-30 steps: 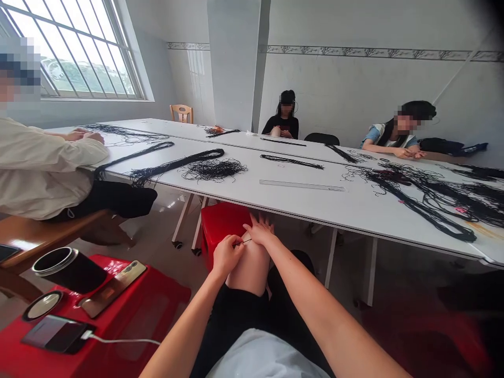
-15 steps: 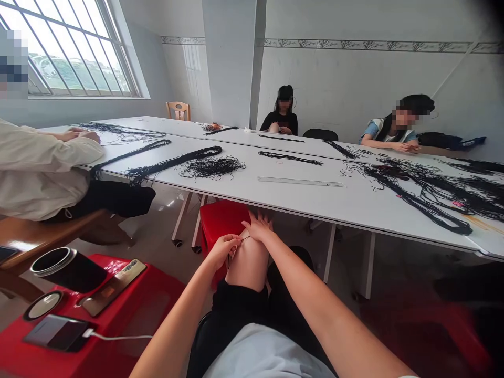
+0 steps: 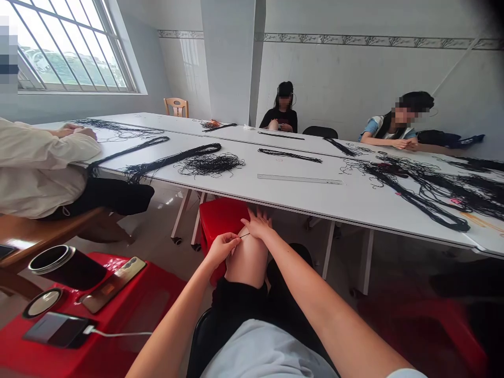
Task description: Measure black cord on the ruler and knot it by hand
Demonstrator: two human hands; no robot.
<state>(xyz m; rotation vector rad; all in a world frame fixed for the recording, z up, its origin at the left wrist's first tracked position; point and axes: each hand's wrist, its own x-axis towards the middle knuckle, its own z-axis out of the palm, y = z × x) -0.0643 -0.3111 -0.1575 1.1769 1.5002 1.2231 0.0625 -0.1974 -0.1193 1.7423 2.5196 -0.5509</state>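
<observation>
Head view, black cord (image 3: 244, 235) between hands, left hand (image 3: 221, 250) pinching it, right hand (image 3: 256, 226) open on knee (image 3: 248, 257)

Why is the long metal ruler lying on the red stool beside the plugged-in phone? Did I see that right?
Not quite. The long metal ruler lies on the white table, not on the red stool. The plugged-in phone is on that stool, as you said. The head view shows this.

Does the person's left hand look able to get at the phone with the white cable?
Probably yes: nothing stands between the left hand and the phone on the red stool alongside.
</observation>
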